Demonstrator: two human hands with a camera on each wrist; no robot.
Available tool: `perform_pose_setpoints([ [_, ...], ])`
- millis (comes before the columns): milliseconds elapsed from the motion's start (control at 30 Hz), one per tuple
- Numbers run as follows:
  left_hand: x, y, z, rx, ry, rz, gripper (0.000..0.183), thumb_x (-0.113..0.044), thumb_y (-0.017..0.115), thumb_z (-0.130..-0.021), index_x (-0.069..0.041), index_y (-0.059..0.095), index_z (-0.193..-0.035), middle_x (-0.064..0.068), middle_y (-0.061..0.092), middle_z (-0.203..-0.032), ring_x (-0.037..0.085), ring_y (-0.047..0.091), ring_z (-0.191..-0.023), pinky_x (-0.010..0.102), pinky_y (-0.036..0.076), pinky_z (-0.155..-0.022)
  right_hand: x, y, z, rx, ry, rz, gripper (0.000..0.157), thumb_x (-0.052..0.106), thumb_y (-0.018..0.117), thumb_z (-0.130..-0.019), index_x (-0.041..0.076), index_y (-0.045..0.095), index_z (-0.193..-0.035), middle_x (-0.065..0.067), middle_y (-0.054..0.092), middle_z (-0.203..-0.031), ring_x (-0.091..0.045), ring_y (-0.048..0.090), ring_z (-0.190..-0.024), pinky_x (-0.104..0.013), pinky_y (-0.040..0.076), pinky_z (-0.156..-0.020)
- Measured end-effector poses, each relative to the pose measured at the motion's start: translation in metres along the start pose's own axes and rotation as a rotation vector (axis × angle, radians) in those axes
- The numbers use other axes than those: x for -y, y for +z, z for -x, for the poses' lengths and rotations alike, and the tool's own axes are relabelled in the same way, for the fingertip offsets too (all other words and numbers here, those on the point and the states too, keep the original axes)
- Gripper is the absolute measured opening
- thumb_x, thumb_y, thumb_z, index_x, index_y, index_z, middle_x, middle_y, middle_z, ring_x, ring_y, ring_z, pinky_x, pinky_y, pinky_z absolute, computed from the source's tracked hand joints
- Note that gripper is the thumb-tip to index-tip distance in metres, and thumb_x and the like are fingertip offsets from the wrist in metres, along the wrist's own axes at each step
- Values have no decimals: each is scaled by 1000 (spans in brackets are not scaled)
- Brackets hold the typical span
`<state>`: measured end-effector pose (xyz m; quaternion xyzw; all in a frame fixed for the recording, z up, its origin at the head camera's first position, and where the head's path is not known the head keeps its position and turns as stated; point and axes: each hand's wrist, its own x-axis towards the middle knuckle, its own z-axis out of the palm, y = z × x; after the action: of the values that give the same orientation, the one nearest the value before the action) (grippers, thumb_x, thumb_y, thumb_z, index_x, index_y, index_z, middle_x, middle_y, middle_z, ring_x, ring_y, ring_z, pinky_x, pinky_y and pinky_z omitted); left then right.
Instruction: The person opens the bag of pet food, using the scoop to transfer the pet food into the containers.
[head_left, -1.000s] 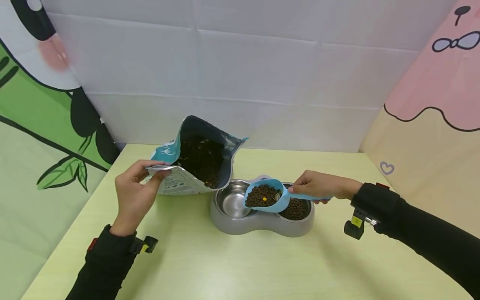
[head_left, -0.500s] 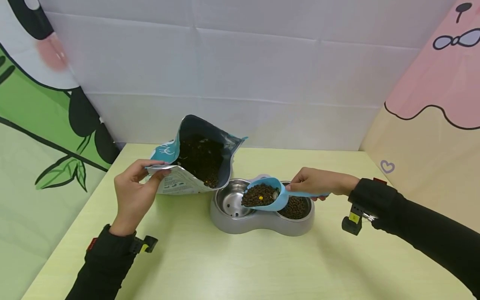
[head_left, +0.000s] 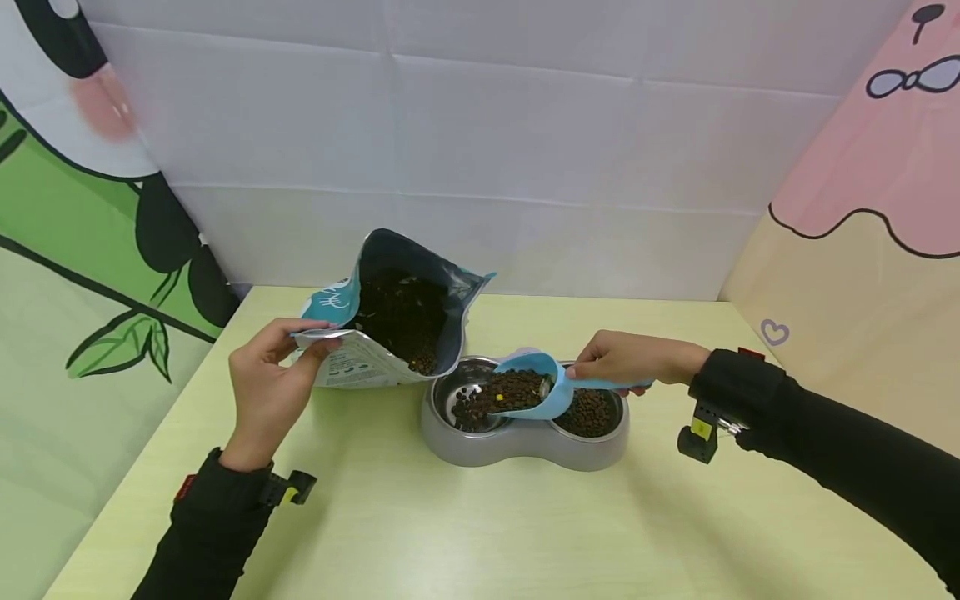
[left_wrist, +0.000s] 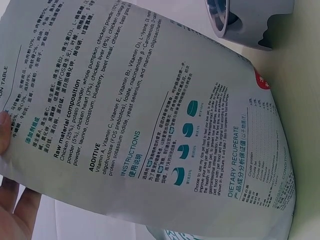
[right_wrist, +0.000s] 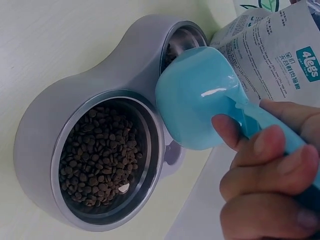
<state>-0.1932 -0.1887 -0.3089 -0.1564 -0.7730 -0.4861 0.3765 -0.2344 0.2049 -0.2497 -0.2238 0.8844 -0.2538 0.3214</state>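
In the head view my right hand [head_left: 637,358] grips the handle of a blue scoop [head_left: 557,398]. The scoop is tilted to the left over the left bowl [head_left: 444,398], and brown kibble [head_left: 472,407] spills from its lip into it. Kibble [right_wrist: 100,155] partly fills the other steel bowl in the right wrist view; both bowls sit in one grey double feeder [head_left: 510,452]. My left hand [head_left: 273,383] pinches the rim of an opened pet food bag [head_left: 367,362] between thumb and fingers. Its mouth leans toward the feeder, with dark contents inside.
A pale yellow table [head_left: 465,533] bears the feeder and the bag. Behind it hangs a white cloth backdrop [head_left: 517,150], with a green cartoon panel [head_left: 75,208] on the left and a pink and cream one [head_left: 862,250] on the right.
The scoop has tipped and shifted slightly left with my right hand. Kibble now lies in the left bowl, which was bare a second ago. The left hand and bag stay put.
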Motion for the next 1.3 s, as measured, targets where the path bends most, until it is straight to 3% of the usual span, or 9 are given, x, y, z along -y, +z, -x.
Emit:
perform_pose_setpoints([
  [1300, 1, 0, 0, -3, -6, -3, 28, 9, 70, -69, -4, 64, -94, 10, 64, -88, 5, 58, -86, 15, 46, -80, 19, -8, -4, 19, 55, 62, 32, 33, 49, -93, 13, 56, -68, 3, 34, -52, -12, 31, -43, -24, 27, -41],
])
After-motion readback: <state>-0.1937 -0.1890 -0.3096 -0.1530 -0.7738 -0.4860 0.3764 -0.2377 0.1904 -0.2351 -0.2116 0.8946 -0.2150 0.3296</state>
